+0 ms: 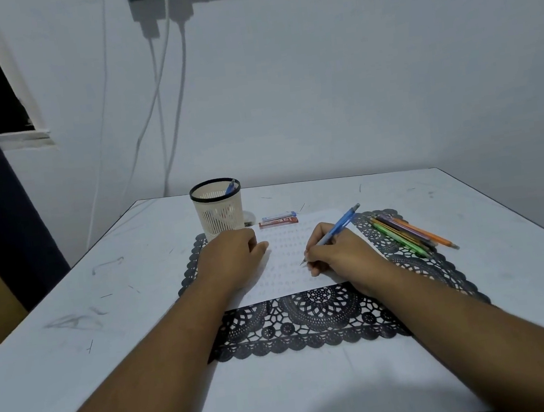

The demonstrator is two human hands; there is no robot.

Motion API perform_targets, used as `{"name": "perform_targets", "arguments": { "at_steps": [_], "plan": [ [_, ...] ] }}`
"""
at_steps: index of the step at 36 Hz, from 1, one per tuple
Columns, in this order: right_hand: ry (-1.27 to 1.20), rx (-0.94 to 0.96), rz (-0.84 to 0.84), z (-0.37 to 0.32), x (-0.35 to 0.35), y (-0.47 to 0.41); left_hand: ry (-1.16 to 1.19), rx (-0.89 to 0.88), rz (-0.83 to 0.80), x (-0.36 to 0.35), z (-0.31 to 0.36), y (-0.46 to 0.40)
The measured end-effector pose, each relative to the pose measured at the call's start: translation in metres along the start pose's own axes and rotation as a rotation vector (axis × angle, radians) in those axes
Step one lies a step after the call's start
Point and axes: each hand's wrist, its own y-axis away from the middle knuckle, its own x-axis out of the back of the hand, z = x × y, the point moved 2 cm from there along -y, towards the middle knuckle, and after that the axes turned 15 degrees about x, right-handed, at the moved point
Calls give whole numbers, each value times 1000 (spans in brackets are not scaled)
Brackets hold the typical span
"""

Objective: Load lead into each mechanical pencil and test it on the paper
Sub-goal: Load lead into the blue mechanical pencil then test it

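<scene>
Right hand (340, 252) grip low on blue pencil (337, 227), tip on paper (291, 271)

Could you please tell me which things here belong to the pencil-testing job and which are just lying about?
Job:
blue pencil in right hand
paper under left hand
lead boxes
spare pencils
pencil cup

Lying about:
lace mat
wall cables

Just beyond my left hand (232, 257) the mesh cup (217, 208) blocks the way forward. Ahead of my right hand (340, 252) two lead cases (278, 220) lie flat; to its right a row of pencils (409, 231) bars a sideways sweep. Left of my left hand the tabletop (104, 292) lies open.
</scene>
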Motion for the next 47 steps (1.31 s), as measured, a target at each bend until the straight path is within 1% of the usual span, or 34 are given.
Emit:
{"name": "perform_targets", "arguments": {
  "at_steps": [7,12,14,16,20,23,25,30,32,34,36,38,41,47],
  "plan": [
    [-39,-6,-13,1,-2,1,91,0,83,7,1,0],
    [-38,-5,-19,1,-2,1,292,-27,292,22,1,2],
    [-44,-3,-19,0,-1,1,402,-22,361,27,-2,2],
    [-63,-4,-16,0,-1,0,464,-35,430,31,-5,0],
    [-100,-5,13,-1,0,-3,589,0,491,31,-15,-4],
    [-108,-11,38,-1,0,-4,624,50,518,26,-23,-11],
    [-104,-15,39,-2,-1,-4,638,97,505,21,-30,-17],
    [-96,-22,39,0,-1,-4,712,214,381,14,-37,-24],
    [-96,-14,35,0,-1,-4,756,252,295,12,-37,-27],
    [-104,-9,29,1,-1,-4,808,264,173,8,-38,-31],
    [-128,-8,29,2,-1,-3,865,261,64,5,-39,-34],
    [-163,-7,38,2,0,-3,907,245,-1,2,-38,-36],
    [-204,-10,58,2,0,-3,908,234,-20,-1,-38,-40],
    [-235,-26,94,3,0,-5,883,252,14,-4,-46,-46]
  ]
}}
